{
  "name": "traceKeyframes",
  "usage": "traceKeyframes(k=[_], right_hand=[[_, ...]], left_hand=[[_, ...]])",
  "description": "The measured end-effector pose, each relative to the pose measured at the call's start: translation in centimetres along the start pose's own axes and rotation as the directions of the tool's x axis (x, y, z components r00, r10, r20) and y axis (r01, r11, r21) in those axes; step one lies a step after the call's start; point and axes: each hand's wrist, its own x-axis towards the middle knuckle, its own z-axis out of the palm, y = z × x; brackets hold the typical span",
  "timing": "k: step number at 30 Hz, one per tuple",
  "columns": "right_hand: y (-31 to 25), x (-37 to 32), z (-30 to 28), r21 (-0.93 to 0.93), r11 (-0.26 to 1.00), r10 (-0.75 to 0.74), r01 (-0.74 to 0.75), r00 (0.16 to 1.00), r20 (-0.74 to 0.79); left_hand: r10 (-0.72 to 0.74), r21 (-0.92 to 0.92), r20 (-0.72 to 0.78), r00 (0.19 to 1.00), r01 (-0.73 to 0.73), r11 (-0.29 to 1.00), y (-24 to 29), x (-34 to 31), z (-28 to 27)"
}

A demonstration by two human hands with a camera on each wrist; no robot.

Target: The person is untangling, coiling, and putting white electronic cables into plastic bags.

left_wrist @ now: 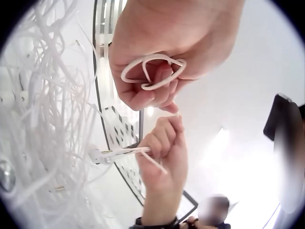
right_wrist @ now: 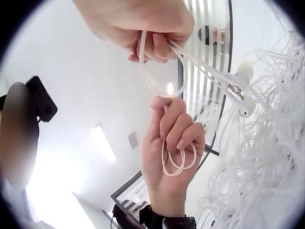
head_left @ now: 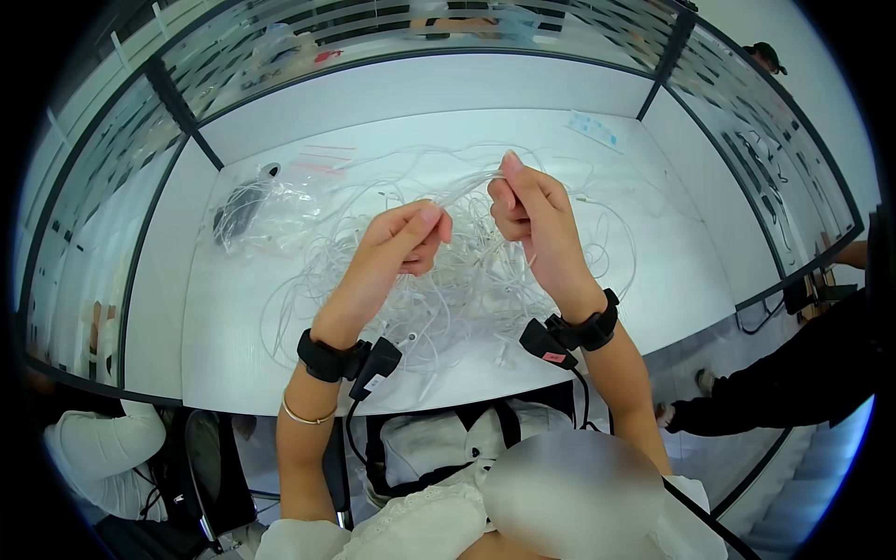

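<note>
White wired earphones (right_wrist: 233, 88) are held between both hands over the table. My left hand (head_left: 390, 247) has its fingers curled round the cable, and small loops (left_wrist: 155, 87) of it hang out below the palm. A little higher, my right hand (head_left: 541, 210) grips another part of the cable, the thumb pressed on the curled fingers. Two earbuds (right_wrist: 244, 106) dangle from the right hand in the right wrist view. A short stretch of cable (head_left: 467, 189) runs between the hands. Beneath them spreads a tangled pile of white earphones (head_left: 467, 299).
Clear plastic bags (head_left: 297, 207) and a dark item (head_left: 241, 213) lie at the left of the white table (head_left: 233, 327). A blue-and-white packet (head_left: 595, 131) lies at the back right. Low partitions (head_left: 429, 84) enclose the table's back and sides. Another person stands at right.
</note>
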Motion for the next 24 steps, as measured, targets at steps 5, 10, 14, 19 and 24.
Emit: traceKeyframes(k=[5, 10, 14, 19, 24], right_hand=[[0.2, 0.0, 0.3, -0.021, 1.000, 0.022, -0.022, 0.999, 0.040], [1.8, 0.1, 1.5, -0.316, 0.893, -0.224, 0.321, 0.925, 0.307], [1.6, -0.1, 2.0, -0.559, 0.664, -0.343, 0.496, 0.867, 0.362], [2.2, 0.0, 1.6, -0.579, 0.664, -0.383, 0.473, 0.880, 0.279], [2.0, 0.0, 1.4, -0.603, 0.689, -0.403, 0.403, 0.904, 0.144]], left_hand=[[0.119, -0.052, -0.119, 0.986, -0.126, 0.991, -0.5, 0.1, 0.3], [0.243, -0.068, -0.270, 0.932, -0.271, 0.960, -2.1, 1.0, 0.2], [0.068, -0.084, -0.218, 0.973, -0.088, 0.993, -4.2, 0.8, -0.6], [-0.011, -0.192, -0.322, 0.947, -0.053, 0.980, -2.1, 0.5, 2.8], [0.045, -0.155, -0.135, 0.990, -0.066, 0.986, -3.4, 0.5, 1.7]])
